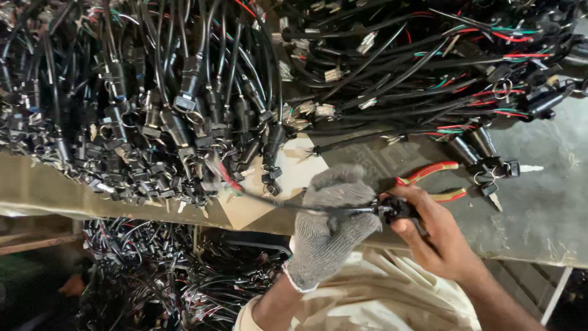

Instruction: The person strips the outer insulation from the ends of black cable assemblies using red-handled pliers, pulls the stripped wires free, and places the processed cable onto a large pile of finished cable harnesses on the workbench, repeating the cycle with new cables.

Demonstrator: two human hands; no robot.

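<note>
Left hand: the left hand (331,214), in a grey knitted glove, sits low at six o'clock, fingers curled shut around a black cable (275,205).
Right hand: bare, the right hand (429,230) is just beside the glove at about five o'clock, fingertips pinched tight on a small black plug (395,211) at the cable's end.
Cable: it runs out of the gloved fist toward nine o'clock and climbs into the heap; the plug end lies between the two hands, over the near edge of the bench.
Pliers: red-and-yellow-handled pliers (438,181) lie on the bench just past the right hand's knuckles, around three o'clock, handles splayed; the head is hidden behind the hand.
Bench: grey, scuffed bench (551,202) stretches off to three o'clock; a pale sheet of card (294,171) lies near the middle.
Heap: a big tangle of black wire bundles (184,104) fills everything from nine through twelve to two o'clock, with red and green strands showing.
Below the bench: more wire (171,276) piled at seven o'clock, dim and hard to make out.
</note>
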